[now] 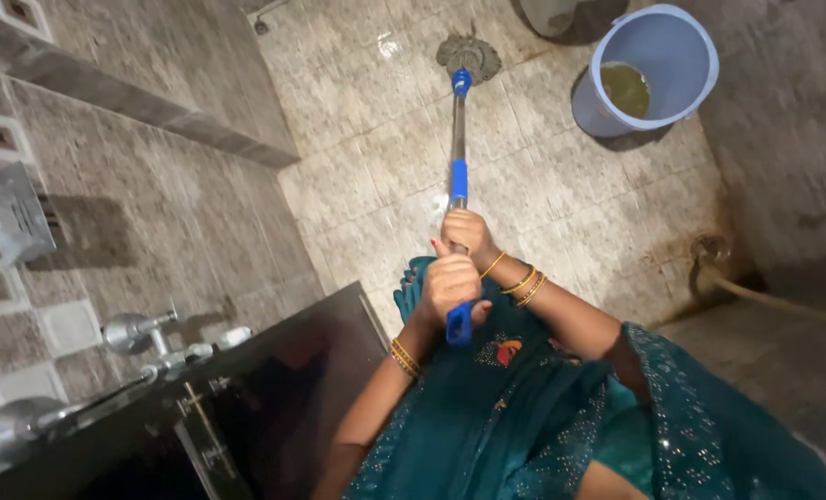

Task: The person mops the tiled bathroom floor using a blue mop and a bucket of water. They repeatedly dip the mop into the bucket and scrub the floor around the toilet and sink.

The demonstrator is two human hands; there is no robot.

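A mop with a silver and blue handle [457, 139] reaches down to the tiled floor [376, 157], where its grey string head [469, 56] rests. Both hands grip the upper part of the handle. My right hand [469, 233] is closed around it further down the shaft, its wrist wearing gold bangles. My left hand [450, 285] holds it just above, next to the blue end grip [458, 324]. My teal dress [524, 407] fills the lower part of the view.
A light blue bucket [686, 42] with yellowish water stands on the floor at the upper right. A hose [774, 298] runs from a stained floor drain [709, 248] at the right. Metal taps [140, 331] stick out of the tiled wall at the left, above a dark glossy panel [265, 398].
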